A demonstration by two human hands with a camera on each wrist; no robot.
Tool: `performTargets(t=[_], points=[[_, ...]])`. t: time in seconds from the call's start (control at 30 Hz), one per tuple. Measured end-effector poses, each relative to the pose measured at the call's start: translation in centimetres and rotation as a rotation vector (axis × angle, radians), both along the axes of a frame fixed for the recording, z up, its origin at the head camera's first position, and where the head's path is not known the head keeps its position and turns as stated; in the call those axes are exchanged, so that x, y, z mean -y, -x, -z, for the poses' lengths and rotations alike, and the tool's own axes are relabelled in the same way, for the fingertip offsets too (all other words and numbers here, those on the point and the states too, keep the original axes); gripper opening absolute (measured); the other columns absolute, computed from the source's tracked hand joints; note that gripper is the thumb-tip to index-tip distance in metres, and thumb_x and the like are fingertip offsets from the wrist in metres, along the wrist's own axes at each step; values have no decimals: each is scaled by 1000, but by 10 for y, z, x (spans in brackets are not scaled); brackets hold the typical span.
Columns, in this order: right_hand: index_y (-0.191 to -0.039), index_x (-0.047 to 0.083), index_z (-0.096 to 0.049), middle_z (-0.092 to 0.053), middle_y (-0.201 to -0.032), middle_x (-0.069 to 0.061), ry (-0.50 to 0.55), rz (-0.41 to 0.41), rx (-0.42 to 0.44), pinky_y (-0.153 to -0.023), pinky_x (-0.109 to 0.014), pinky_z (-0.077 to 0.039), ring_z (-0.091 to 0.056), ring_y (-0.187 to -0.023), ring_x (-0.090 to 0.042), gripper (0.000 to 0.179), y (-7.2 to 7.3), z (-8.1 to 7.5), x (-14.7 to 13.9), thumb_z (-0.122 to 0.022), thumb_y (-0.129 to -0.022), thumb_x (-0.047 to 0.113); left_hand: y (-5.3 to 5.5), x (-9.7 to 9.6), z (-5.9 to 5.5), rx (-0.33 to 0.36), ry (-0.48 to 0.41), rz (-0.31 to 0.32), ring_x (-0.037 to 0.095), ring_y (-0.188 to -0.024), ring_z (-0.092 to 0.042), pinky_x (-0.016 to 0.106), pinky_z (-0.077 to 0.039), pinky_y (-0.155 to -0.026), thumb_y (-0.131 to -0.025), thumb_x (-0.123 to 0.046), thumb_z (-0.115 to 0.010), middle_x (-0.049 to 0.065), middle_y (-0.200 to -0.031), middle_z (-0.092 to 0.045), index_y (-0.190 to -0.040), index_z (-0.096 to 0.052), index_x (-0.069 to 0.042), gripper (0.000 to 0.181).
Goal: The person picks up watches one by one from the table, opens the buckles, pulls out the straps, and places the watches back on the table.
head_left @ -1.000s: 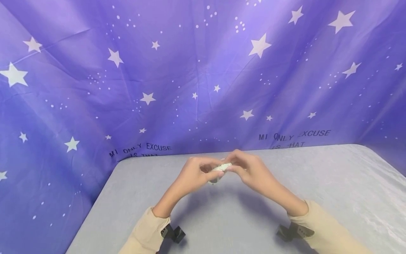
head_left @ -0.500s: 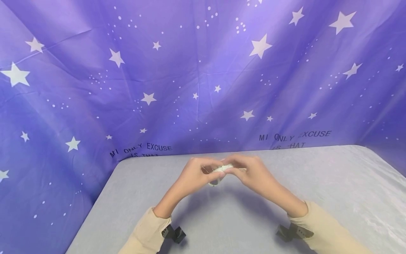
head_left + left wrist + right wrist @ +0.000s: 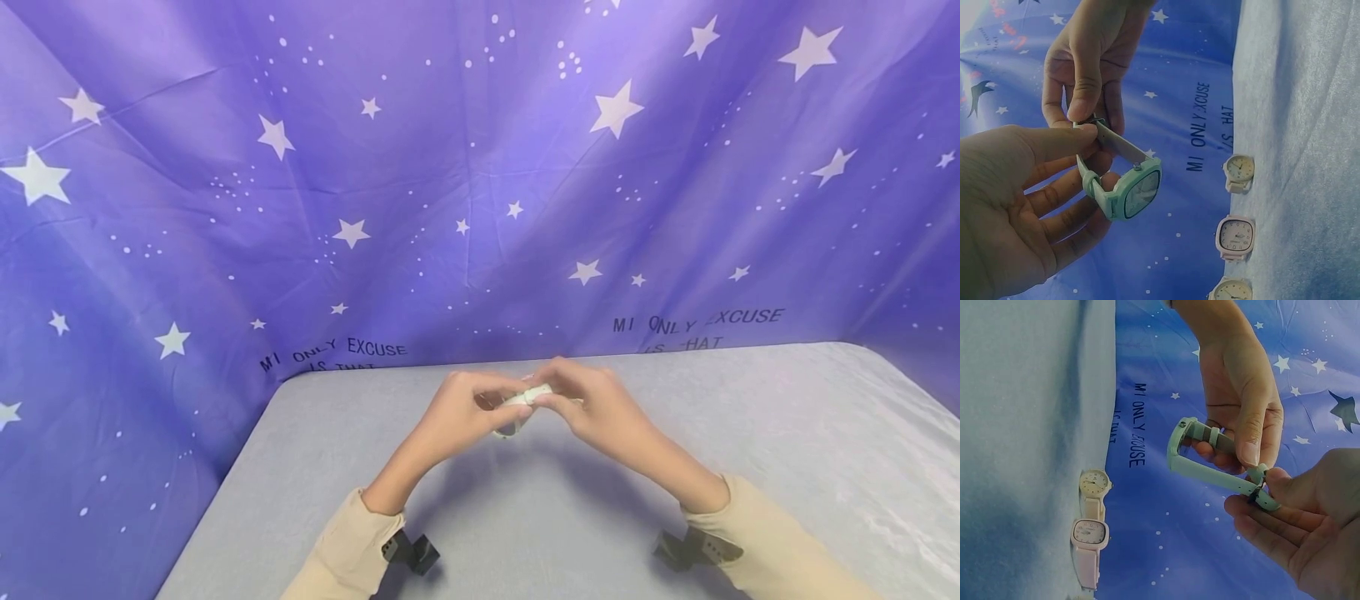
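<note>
A mint-green wristwatch (image 3: pixel 534 395) is held up between both hands above the table. Its square case (image 3: pixel 1141 194) hangs below the fingers in the left wrist view, and the strap bends into a loop. My left hand (image 3: pixel 465 412) pinches the strap between thumb and fingers near the joined ends. Opposite it, my right hand (image 3: pixel 596 404) pinches the strap at the dark buckle (image 3: pixel 1257 490). One strap end passes through this buckle in the right wrist view, with its punched tip sticking out. Fingertips of both hands nearly meet there.
On the grey cloth-covered table (image 3: pixel 540 533) lie a cream round watch (image 3: pixel 1239 170) and a pink square watch (image 3: pixel 1235 237). Another pale watch (image 3: pixel 1232 290) is cut off by the frame. A purple star-printed curtain (image 3: pixel 480 183) hangs behind the table.
My right fingers dip, then lift again, shifting slightly along the strap. The left hand stays almost still, and the watch remains held in the same place.
</note>
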State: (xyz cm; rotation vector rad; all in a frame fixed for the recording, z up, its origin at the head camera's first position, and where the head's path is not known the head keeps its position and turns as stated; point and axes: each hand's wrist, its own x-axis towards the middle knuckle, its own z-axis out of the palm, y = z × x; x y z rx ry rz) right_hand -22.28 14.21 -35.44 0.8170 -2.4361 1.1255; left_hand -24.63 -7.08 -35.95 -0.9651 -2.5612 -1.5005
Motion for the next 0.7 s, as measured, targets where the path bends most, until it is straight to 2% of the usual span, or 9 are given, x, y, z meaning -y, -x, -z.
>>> performTargets(t=[0.27, 0.5, 0.7], points=[[-108, 11, -77, -79, -107, -5, -12, -18, 19, -88, -40, -63, -76, -96, -23, 26, -1, -1, -1, -79, -84, 3, -1, 1, 0, 17, 3, 46, 17, -64, -74, 27, -62, -60, -90, -17, -79, 7, -90, -79, -111, -79, -10, 22], [-103, 12, -75, -78, -104, -3, 3, 3, 34, -88, -40, -63, -75, -99, -25, 21, -1, -1, 0, -78, -85, 1, -2, 0, -1, 7, 14, -3, 14, -69, -73, 23, -61, -62, -88, -17, -81, 7, -97, -80, -111, -79, -12, 24], [-101, 13, -71, -77, -101, -1, 31, 1, 29, -86, -39, -63, -75, -96, -23, 19, 0, -1, -2, -76, -87, 1, -1, 0, -1, -17, 13, -11, 8, -69, -70, 22, -61, -65, -87, -18, -81, 5, -99, -80, -110, -80, -15, 23]])
